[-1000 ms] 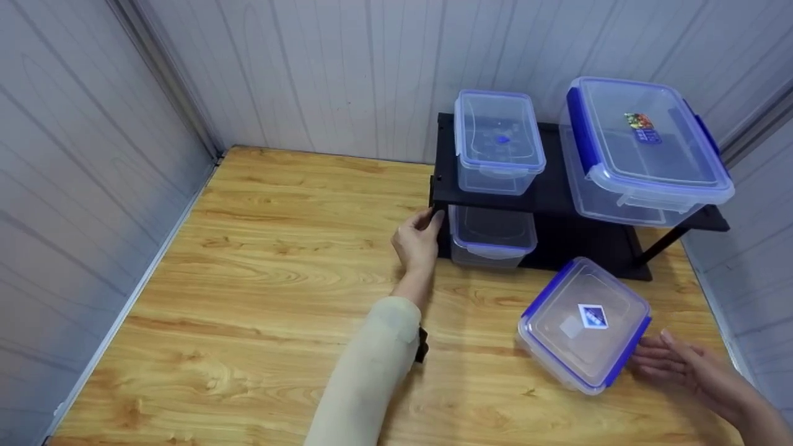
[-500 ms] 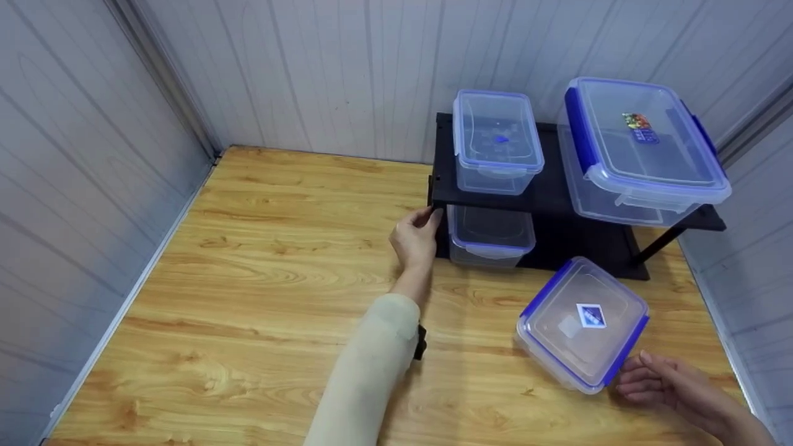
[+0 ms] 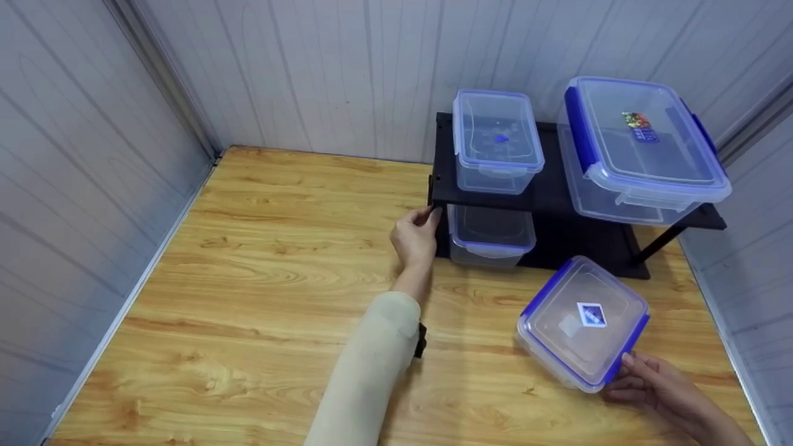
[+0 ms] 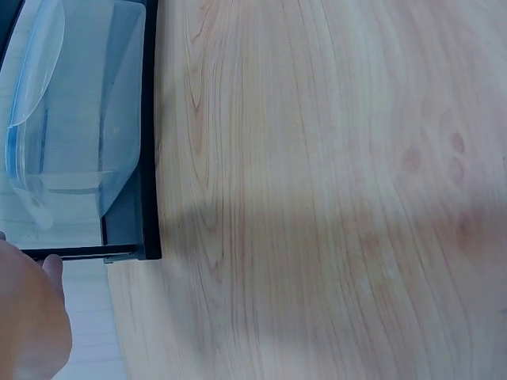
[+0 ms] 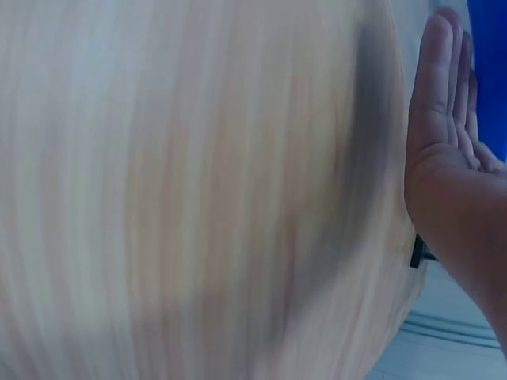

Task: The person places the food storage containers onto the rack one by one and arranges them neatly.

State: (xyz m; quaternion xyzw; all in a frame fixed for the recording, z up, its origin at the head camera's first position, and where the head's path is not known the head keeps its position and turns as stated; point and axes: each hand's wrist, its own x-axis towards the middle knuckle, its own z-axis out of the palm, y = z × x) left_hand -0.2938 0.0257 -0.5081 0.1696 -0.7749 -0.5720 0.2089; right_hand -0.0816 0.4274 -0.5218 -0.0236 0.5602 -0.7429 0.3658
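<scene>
My left hand [image 3: 414, 238] grips the left end of a black two-tier rack [image 3: 551, 186], thumb and fingers about its upright; in the left wrist view, the left hand [image 4: 28, 309] shows at that same bar. In front of the rack lies a clear square food container [image 3: 585, 322] with blue clips and a diamond label, turned at an angle on the table. My right hand [image 3: 660, 393] is at its near right corner, thumb at the blue clip and the other fingers alongside and lower. In the right wrist view, the fingers of the right hand [image 5: 451, 134] look straight.
On the rack's top shelf stand a small clear container [image 3: 499, 142] and a large blue-clipped one [image 3: 650, 142]. A flatter lidded container [image 3: 492, 235] sits on the lower shelf at the left. Panel walls [image 3: 310, 74] border the wooden table [image 3: 248, 297].
My right hand has moved left and slightly down, from beside the square container's right edge to its near corner. The left hand stays on the rack.
</scene>
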